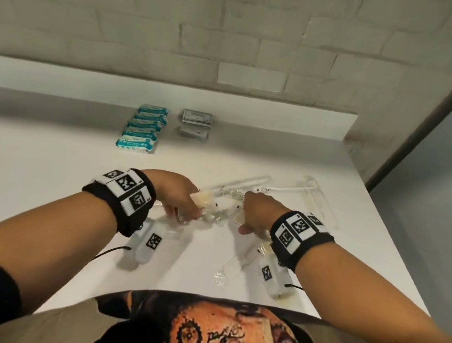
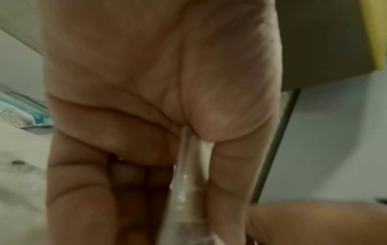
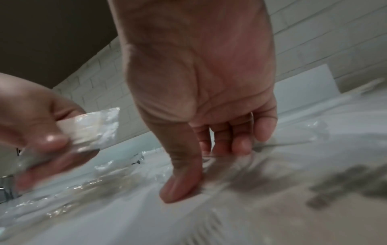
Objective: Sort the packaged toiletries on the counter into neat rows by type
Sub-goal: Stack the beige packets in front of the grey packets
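Clear-wrapped packets (image 1: 215, 212) lie jumbled nearer us than the teal row (image 1: 143, 128). Our left hand (image 1: 179, 197) pinches one packet (image 3: 92, 127); our right hand (image 1: 256, 212) presses loose fingers on another wrapper. We should lift singly, since the film probably slips, and lay each beside the teal row.

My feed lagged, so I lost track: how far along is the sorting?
Done: the teal packets sit in a tidy row at the back, with the grey sachets lined up beside them. In hand: the left hand holds a clear-wrapped item; the right hand reaches into the clear-wrapped pile. Left: that pile and the scattered long clear packets.
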A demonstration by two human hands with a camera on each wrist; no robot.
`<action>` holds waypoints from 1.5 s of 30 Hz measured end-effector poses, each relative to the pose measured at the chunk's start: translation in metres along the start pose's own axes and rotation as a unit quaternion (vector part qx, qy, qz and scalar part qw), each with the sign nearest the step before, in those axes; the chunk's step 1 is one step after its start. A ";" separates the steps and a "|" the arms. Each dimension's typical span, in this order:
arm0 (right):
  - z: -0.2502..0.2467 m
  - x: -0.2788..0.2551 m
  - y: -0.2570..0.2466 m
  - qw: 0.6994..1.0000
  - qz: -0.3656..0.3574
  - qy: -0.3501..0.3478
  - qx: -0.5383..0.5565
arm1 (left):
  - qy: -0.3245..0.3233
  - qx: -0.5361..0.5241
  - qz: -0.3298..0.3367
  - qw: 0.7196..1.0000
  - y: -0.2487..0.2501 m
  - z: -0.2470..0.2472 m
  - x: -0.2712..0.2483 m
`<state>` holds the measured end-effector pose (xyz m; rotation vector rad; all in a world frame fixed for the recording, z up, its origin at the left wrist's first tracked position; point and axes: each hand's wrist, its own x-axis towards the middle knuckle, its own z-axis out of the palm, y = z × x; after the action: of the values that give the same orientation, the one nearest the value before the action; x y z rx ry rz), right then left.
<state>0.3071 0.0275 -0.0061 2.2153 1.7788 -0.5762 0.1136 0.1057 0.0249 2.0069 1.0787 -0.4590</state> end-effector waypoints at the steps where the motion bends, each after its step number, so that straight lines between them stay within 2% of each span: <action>1: -0.002 -0.001 -0.001 1.000 -0.012 0.000 -0.011 | 0.001 0.046 -0.006 0.999 0.003 0.008 -0.001; 4: -0.010 -0.005 0.005 0.998 -0.065 0.015 -0.006 | 0.114 0.184 -0.019 0.976 0.012 0.019 0.000; 7: -0.024 -0.015 0.027 0.995 -0.086 0.026 0.050 | 0.173 0.191 -0.025 0.966 0.010 0.021 0.003; 10: -0.033 -0.031 0.049 0.996 -0.073 -0.047 0.012 | 0.174 0.196 -0.064 0.963 0.008 0.024 0.009; 13: -0.014 -0.044 0.059 0.991 -0.053 -0.108 -0.052 | 0.181 0.212 -0.085 0.957 0.010 0.033 0.019; 18: 0.005 -0.049 0.060 0.993 -0.083 -0.041 -0.075 | 0.221 0.203 -0.130 0.945 0.018 0.044 0.027; 23: 0.014 -0.055 0.068 0.995 -0.069 -0.072 -0.005 | 0.223 0.223 -0.173 0.933 0.019 0.044 0.025; 27: 0.014 -0.058 0.075 0.996 -0.078 -0.033 0.014 | 0.240 0.243 -0.185 0.921 0.020 0.048 0.022; 29: 0.007 -0.066 0.081 0.994 -0.090 -0.032 0.053 | 0.230 0.240 -0.183 0.925 0.024 0.049 0.022; 32: 0.003 -0.084 0.080 0.978 -0.157 -0.136 0.036 | 0.206 0.224 -0.179 0.935 0.030 0.048 0.020; 34: 0.016 -0.092 0.078 0.962 -0.200 -0.179 -0.060 | 0.195 0.220 -0.173 0.940 0.032 0.047 0.019; 36: 0.037 -0.093 0.081 0.948 -0.250 -0.111 -0.165 | 0.187 0.215 -0.170 0.943 0.033 0.047 0.018; 39: 0.042 -0.093 0.081 0.920 -0.315 0.002 -0.233 | 0.187 0.214 -0.160 0.945 0.032 0.048 0.018; 43: 0.038 -0.100 0.074 0.882 -0.364 0.044 -0.294 | 0.193 0.216 -0.136 0.947 0.031 0.049 0.016; 45: 0.040 -0.100 0.072 0.880 -0.369 0.045 -0.297 | 0.195 0.198 -0.122 0.953 0.031 0.049 0.013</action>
<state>0.3532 -0.0936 -0.0013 1.1429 2.4184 -0.0084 0.1488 0.0641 0.0005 2.3915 1.5933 -0.4418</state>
